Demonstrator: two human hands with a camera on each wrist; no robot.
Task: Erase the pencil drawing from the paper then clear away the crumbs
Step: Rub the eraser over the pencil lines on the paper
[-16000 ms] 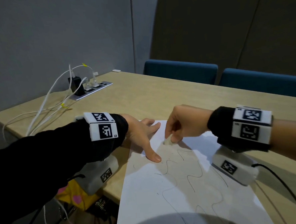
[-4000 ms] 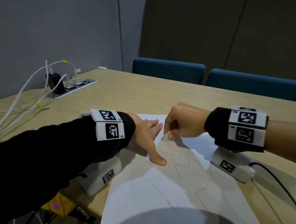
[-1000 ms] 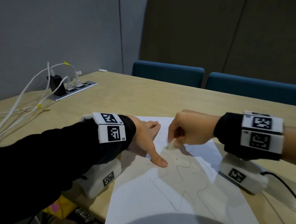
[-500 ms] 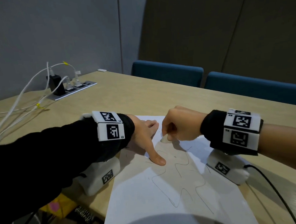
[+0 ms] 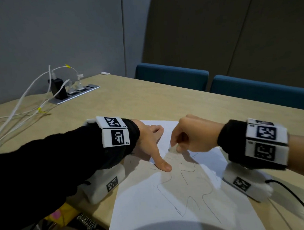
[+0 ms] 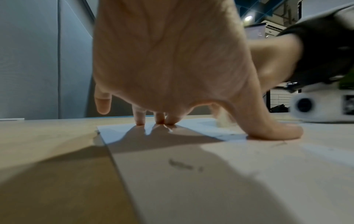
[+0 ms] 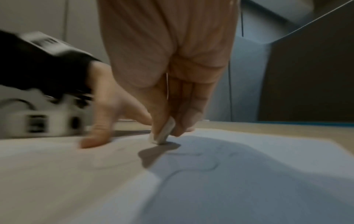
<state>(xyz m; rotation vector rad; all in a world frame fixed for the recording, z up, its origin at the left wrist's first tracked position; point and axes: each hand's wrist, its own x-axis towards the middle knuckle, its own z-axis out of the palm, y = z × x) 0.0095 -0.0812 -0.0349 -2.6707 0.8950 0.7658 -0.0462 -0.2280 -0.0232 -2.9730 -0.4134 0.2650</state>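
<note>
Two hands at work. Right hand [image 5: 193,135]: pinches small pale eraser [image 7: 162,131], tip on paper [image 5: 171,211]; eraser likely soft and crumbly, best held low near the rubbing end. Left hand [image 5: 149,143]: spread, fingertips and thumb pressing the sheet at its 10 o'clock corner. Paper: thin, light, likely to buckle unless pinned. Pencil drawing [image 5: 184,189]: mostly remaining toward 6 o'clock. Table [image 5: 146,101]: open room at 12 o'clock; near edge close at 7 o'clock.
</note>
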